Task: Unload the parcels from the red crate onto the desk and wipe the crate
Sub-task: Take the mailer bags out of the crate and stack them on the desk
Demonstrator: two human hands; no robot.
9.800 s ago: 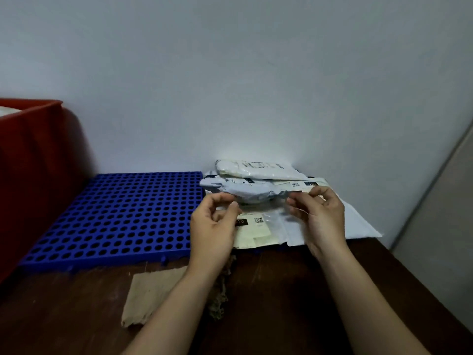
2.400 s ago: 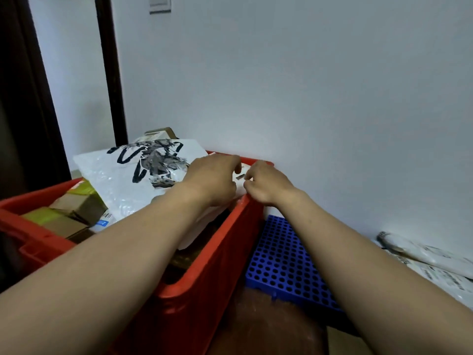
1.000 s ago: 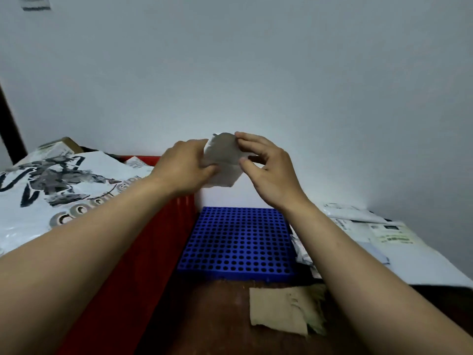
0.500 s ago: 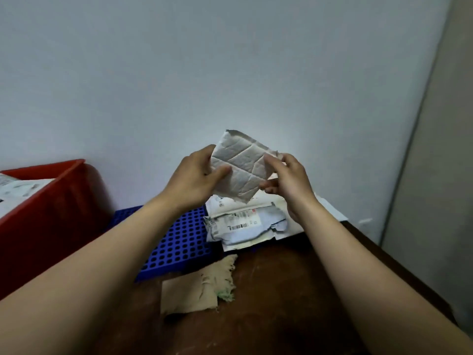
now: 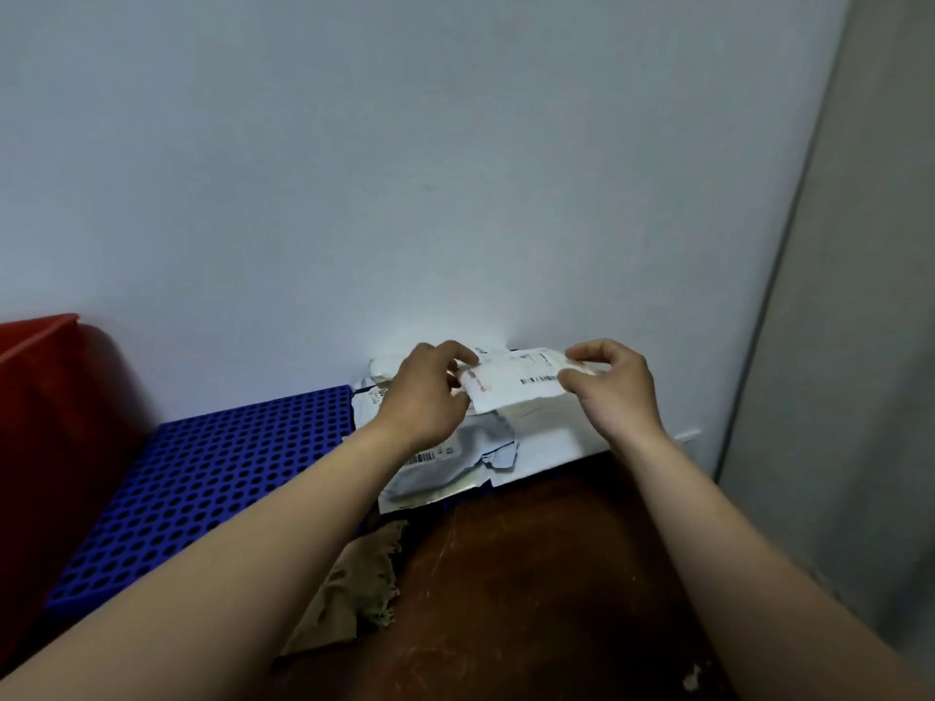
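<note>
White barcoded parcel [image 5: 516, 386], left hand [image 5: 427, 399], right hand [image 5: 614, 392]

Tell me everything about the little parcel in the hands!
The parcel is small, flat and whitish, like soft plastic, with a barcode label facing up. The left hand pinches one end, the right hand the other, holding it roughly level over the pile by the wall. Whether it touches the pile is unclear.

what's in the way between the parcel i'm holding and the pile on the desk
Nothing visible. The parcel, pinched by the left hand and right hand, is right over the pile with no object between.
</note>
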